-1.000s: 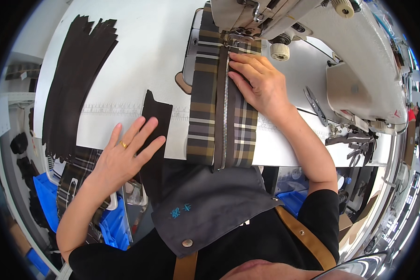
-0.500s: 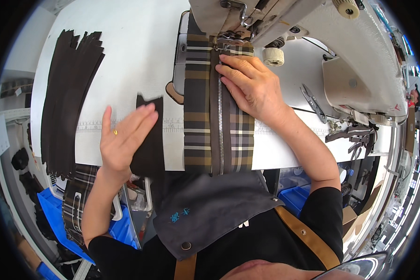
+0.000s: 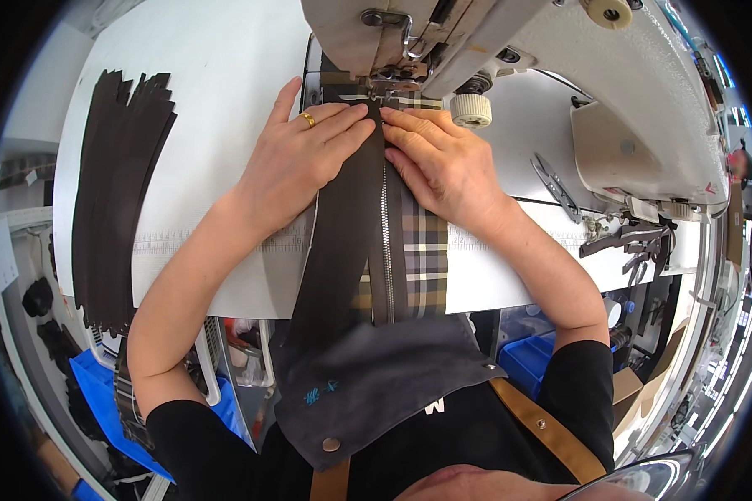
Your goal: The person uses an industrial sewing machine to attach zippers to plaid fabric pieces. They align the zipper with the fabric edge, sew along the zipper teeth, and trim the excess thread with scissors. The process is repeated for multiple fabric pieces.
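Note:
My left hand (image 3: 309, 159) lies with fingers stretched flat on the upper part of a dark brown fabric strip (image 3: 336, 234), just short of the presser foot (image 3: 384, 92). The strip covers the left side of a plaid fabric piece (image 3: 428, 259) and hangs over the table's front edge. A metal-toothed zipper (image 3: 386, 238) on dark tape runs lengthwise along the plaid, next to the strip's right edge. On the zipper's right side my right hand (image 3: 447, 163) rests with extended fingers, their tips near the left fingertips. The needle point cannot be made out.
The sewing machine (image 3: 535, 42) spans the upper right. Thread snips (image 3: 556, 188) lie right of my right arm, with fabric scraps (image 3: 635, 240) beyond. A bundle of dark strips (image 3: 121, 200) lies at left. A ruler scale (image 3: 175, 241) crosses the white table; a blue bin (image 3: 526, 357) sits below.
My left hand has brought the dark strip right and up, from beside the plaid fabric to on top of it near the presser foot. My right hand stays at the zipper.

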A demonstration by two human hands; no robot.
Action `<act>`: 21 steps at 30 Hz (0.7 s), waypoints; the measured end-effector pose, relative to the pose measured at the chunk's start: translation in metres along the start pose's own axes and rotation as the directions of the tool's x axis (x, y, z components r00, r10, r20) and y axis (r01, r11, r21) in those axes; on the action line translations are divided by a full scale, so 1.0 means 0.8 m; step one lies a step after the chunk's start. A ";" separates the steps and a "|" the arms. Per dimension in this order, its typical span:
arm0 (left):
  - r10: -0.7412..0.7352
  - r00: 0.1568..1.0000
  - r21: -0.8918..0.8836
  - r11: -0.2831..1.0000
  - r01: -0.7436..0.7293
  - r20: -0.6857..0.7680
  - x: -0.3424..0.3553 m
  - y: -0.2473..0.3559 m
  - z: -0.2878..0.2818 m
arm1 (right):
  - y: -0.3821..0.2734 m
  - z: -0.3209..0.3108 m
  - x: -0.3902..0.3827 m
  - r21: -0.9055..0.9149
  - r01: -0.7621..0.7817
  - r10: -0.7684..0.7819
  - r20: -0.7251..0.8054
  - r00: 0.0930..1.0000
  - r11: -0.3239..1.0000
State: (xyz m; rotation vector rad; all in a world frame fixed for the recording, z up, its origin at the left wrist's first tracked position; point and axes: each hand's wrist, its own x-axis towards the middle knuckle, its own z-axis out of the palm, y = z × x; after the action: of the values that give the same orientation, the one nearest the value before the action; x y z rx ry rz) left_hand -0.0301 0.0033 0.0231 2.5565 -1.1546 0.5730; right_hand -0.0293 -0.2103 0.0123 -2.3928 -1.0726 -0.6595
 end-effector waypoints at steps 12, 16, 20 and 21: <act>-0.093 0.995 -0.056 0.994 0.091 -0.033 -0.006 -0.003 0.019 | -0.003 -0.008 0.001 0.008 -0.066 0.065 0.099 0.993 0.998; -0.119 0.993 -0.079 0.990 0.116 -0.025 -0.007 0.001 0.015 | -0.002 -0.007 0.000 0.006 -0.076 0.075 0.101 0.992 0.997; -0.131 0.991 -0.099 0.987 0.129 -0.021 -0.006 0.000 0.014 | -0.002 -0.006 0.001 0.005 -0.072 0.071 0.101 0.992 0.997; -0.133 0.991 -0.100 0.986 0.131 -0.017 -0.006 0.001 0.014 | -0.001 -0.005 0.000 0.003 -0.070 0.069 0.101 0.993 0.998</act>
State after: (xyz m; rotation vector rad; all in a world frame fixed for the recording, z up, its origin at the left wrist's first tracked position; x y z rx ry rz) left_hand -0.0306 0.0014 0.0113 2.5117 -0.9716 0.5010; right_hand -0.0311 -0.2119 0.0161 -2.4680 -1.0241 -0.5157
